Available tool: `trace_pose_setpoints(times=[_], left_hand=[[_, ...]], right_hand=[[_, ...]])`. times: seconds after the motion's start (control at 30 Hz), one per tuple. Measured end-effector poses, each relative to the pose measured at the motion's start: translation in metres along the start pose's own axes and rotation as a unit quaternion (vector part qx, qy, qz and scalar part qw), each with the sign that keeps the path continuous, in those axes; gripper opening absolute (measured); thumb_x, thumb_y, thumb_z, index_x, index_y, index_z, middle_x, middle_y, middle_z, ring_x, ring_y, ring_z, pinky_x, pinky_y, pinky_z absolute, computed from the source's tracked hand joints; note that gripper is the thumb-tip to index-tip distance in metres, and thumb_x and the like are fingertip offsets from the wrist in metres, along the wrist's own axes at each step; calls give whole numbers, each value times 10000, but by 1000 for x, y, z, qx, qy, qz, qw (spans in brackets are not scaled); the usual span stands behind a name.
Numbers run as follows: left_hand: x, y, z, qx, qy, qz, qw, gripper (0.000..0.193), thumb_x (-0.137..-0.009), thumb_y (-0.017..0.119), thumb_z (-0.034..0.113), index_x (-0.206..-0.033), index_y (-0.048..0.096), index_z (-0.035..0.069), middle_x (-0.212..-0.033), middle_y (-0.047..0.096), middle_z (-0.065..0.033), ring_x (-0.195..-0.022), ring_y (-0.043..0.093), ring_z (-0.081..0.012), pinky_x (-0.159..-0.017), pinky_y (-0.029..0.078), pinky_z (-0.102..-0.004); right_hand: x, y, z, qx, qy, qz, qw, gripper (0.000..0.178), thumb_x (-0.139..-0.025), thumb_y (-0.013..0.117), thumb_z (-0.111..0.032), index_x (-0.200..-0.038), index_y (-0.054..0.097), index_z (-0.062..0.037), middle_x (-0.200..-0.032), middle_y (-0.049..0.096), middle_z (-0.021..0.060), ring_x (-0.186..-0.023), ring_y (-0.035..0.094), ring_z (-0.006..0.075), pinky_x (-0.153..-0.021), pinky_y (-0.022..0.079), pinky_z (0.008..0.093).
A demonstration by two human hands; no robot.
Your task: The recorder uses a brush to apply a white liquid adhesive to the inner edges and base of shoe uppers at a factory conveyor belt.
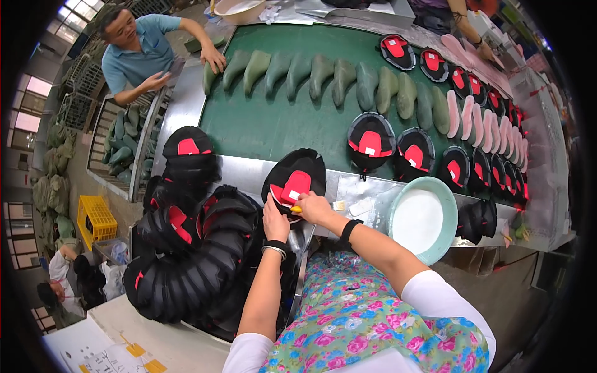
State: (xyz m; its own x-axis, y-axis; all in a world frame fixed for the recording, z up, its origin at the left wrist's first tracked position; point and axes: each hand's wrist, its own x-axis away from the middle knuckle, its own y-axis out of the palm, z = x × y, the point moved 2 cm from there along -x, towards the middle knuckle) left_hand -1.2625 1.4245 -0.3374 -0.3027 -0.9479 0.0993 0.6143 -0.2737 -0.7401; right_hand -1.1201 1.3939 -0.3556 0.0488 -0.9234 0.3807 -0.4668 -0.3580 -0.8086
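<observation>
A black shoe upper (311,163) with a red lining and a small white label lies on the metal edge of the worktable. My left hand (274,219) grips its near left edge, fingers along the rim. My right hand (315,208) is closed around a brush, with the yellow handle (296,209) sticking out on the left and pale bristles (337,205) showing on the right. It sits at the upper's near right edge. Right of my hands stands a pale green basin (396,214) of white liquid. Many stacked black uppers (186,283) curve along my left.
A green conveyor belt (249,133) carries a row of green foot-shaped lasts (321,74), pink insoles (466,116) and more black uppers (371,140). At the far left, a person (138,53) touches the end last. Beside them stands a metal cage (99,149) of lasts.
</observation>
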Motion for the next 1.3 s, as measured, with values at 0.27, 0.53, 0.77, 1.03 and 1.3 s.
trace_pose_setpoints(times=[0.27, 0.53, 0.77, 1.03, 1.3], left_hand=[[-11, -9, -8, -53, -75, -33, 995, 681, -754, 699, 101, -1347, 384, -8, -1267, 497, -226, -1174, 468, -395, -996, 381, -439], [7, -44, 76, 528, -20, -301, 794, 964, -727, 733, 47, -1490, 144, 64, -1485, 288, -125, -1330, 336, -211, -1099, 272, -325], [78, -59, 112, 582, -118, -285, 753, 550, -824, 608, 15, -1342, 423, 14, -1241, 565, -118, -1127, 567, -255, -976, 463, -397], [154, -57, 148, 339, -142, -575, 731, 531, -857, 631, -8, -1351, 436, -11, -1363, 486, -102, -1251, 454, -182, -1067, 341, -323], [159, -10, 159, 326, -150, -518, 776, 566, -868, 640, 62, -1368, 380, 7, -1284, 522, -91, -1137, 520, -180, -984, 401, -328]], right_hand=[[45, -82, -4, -50, -37, 206, 977, 290, -741, 611, -79, -1031, 627, -86, -930, 637, 104, -897, 616, 300, -733, 525, 394], [154, -173, -38, -207, -68, 34, 975, 243, -879, 579, -157, -1112, 609, -95, -929, 660, 143, -855, 630, 345, -712, 495, 415], [266, -190, 16, -210, 52, 400, 891, 157, -843, 650, -224, -915, 670, -87, -816, 630, 107, -803, 599, 295, -697, 481, 397], [353, -70, 194, -349, 400, 427, 732, 235, -793, 731, -243, -837, 714, -12, -675, 667, 87, -608, 628, 132, -598, 495, 272], [343, -7, 241, -282, 357, 443, 773, 193, -753, 742, -170, -868, 712, -19, -803, 683, 175, -714, 673, 279, -681, 527, 327]])
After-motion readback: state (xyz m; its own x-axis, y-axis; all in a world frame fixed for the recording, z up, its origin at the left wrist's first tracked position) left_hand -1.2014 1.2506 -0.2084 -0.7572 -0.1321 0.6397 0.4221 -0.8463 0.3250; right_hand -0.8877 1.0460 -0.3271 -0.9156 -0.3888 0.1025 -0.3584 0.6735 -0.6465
